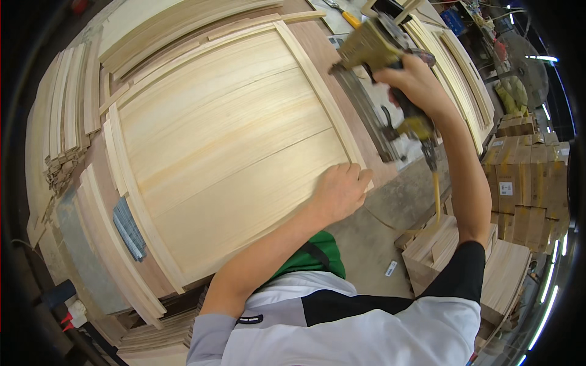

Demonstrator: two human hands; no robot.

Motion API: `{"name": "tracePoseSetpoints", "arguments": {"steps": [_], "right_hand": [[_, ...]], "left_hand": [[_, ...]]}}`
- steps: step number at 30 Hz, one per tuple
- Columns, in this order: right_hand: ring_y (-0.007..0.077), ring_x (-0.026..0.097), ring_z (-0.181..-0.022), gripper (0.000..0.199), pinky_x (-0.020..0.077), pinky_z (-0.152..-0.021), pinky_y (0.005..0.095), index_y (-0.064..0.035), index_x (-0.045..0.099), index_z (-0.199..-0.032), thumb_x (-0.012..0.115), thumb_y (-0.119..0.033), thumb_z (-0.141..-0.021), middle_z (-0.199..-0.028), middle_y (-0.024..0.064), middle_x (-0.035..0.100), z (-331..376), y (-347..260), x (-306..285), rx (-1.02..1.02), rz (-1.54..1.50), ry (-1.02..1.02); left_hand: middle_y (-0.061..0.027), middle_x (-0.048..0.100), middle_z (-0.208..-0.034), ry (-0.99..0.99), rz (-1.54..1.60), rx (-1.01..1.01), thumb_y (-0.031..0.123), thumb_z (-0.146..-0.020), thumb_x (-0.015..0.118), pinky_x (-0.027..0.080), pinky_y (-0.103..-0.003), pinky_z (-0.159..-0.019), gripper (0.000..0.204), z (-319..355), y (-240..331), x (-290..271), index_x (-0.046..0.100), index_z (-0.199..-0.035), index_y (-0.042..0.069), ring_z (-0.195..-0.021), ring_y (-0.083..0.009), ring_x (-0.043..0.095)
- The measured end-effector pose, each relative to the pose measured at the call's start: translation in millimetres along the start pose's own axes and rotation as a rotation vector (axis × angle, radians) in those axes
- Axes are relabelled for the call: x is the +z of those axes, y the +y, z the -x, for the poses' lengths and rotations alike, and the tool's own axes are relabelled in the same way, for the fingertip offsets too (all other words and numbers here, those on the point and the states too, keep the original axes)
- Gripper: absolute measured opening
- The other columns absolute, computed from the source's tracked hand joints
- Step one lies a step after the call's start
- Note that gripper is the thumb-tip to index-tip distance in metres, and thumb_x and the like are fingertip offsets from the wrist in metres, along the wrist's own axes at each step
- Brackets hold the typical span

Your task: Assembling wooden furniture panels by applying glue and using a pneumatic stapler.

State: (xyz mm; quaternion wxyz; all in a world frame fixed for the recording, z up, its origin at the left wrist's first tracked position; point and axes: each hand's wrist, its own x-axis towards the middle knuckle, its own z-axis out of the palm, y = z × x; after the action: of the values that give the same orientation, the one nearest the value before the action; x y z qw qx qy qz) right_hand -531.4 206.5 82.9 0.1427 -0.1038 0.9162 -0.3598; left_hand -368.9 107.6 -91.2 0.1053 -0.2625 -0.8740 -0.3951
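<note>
The left hand (342, 192) lies palm down, fingers curled over the near right corner of the pale rectangular wooden panel (226, 146) lying on the bench (91, 268). The right hand (415, 82) grips an olive-yellow pneumatic nail gun (372, 46) above the thin wooden edge strip (320, 91) on the panel's right side. Strips already frame all visible sides, so framing seems mostly laid, with fastening along this edge probably left.

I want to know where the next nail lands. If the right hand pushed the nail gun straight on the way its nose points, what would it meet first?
Most likely the thin wooden strip framing the pale wood panel: the right hand aims the nail gun down-left at it. Depth is unclear.
</note>
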Motion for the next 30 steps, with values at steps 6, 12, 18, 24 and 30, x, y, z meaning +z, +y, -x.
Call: {"name": "tracePoseSetpoints", "arguments": {"steps": [6, 12, 18, 24, 30], "right_hand": [[0.0133, 0.057, -0.047, 0.027, 0.0450, -0.044, 0.0258, 0.0063, 0.063, -0.079, 0.065, -0.021, -0.078, -0.060, 0.0083, 0.058, -109.4, -19.5, 25.3, -0.136, 0.032, -0.077], [0.0116, 0.053, -0.046, 0.019, 0.0409, -0.042, 0.0267, -0.0005, 0.066, -0.077, 0.064, -0.020, -0.076, -0.057, 0.0044, 0.057, -133.2, -35.3, 39.3, -0.123, 0.107, 0.014], [0.0122, 0.054, -0.049, 0.021, 0.0430, -0.045, 0.0272, 0.0009, 0.063, -0.075, 0.063, -0.020, -0.078, -0.058, 0.0056, 0.057, -94.2, -48.7, 35.1, -0.023, 0.137, -0.068], [0.0122, 0.056, -0.047, 0.028, 0.0450, -0.045, 0.0248, 0.0060, 0.063, -0.082, 0.065, -0.022, -0.078, -0.061, 0.0076, 0.059, -74.3, -16.2, 41.6, -0.188, 0.152, -0.050], [0.0120, 0.056, -0.048, 0.024, 0.0448, -0.045, 0.0256, 0.0031, 0.063, -0.077, 0.065, -0.021, -0.077, -0.059, 0.0062, 0.058, -34.2, -1.8, 27.9, -0.069, 0.056, -0.033]], "left_hand": [[-0.0109, 0.055, -0.083, 0.037, 0.079, -0.008, 0.020, -0.067, 0.073, 0.047, -0.039, -0.070, 0.043, 0.6, -1.5, 1.2, 0.059, -0.105, 0.005, -0.080, -0.0271, 0.058], [-0.0098, 0.055, -0.084, 0.047, 0.081, -0.029, 0.018, -0.065, 0.076, 0.047, -0.037, -0.072, 0.044, 1.4, 1.9, 0.7, 0.060, -0.104, 0.005, -0.082, -0.0260, 0.058], [-0.0096, 0.055, -0.086, 0.034, 0.050, -0.046, 0.020, -0.065, 0.076, 0.047, -0.037, -0.072, 0.044, 3.1, -3.2, 0.4, 0.060, -0.103, 0.005, -0.083, -0.0260, 0.058], [-0.0101, 0.056, -0.086, 0.029, 0.050, -0.028, 0.022, -0.068, 0.075, 0.047, -0.038, -0.073, 0.043, 3.8, -2.2, -2.3, 0.060, -0.105, 0.006, -0.085, -0.0267, 0.059], [-0.0093, 0.055, -0.086, 0.195, 0.127, -0.015, 0.016, -0.071, 0.072, 0.049, -0.038, -0.072, 0.034, 0.7, 4.5, -1.0, 0.062, -0.102, 0.005, -0.081, -0.0265, 0.058]]}}
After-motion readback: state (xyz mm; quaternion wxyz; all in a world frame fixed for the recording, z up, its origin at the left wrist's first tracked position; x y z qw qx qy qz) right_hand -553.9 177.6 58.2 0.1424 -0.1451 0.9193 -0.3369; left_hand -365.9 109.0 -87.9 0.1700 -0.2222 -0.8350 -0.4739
